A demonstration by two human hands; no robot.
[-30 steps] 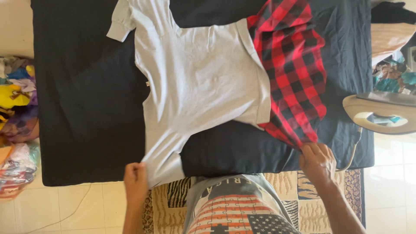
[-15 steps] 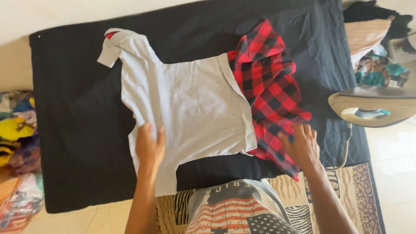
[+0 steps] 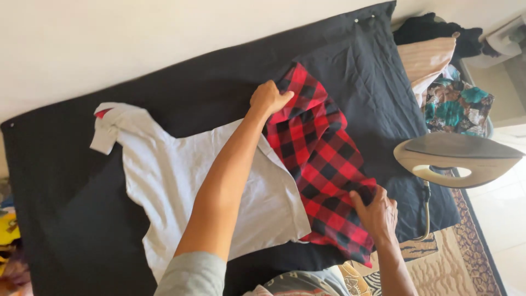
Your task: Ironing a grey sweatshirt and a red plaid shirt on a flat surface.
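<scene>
Left hand [image 3: 268, 98] closed on far edge of red-checked cloth [image 3: 320, 159]; right hand [image 3: 375, 214] gripping near edge. Best pulled taut, evenly, clear of the grey shirt [image 3: 181, 181].

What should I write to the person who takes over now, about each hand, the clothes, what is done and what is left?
Left hand: grips the far edge of the plaid cloth.
Right hand: grips its near edge.
Plaid cloth lies on the black sheet, overlapping the right side of the white shirt.
Shirt is spread flat, one sleeve to the left.
Iron rests at the right, untouched.
Done: shirt laid out.
Left: plaid cloth is not yet flat, it is bunched between the hands.
</scene>
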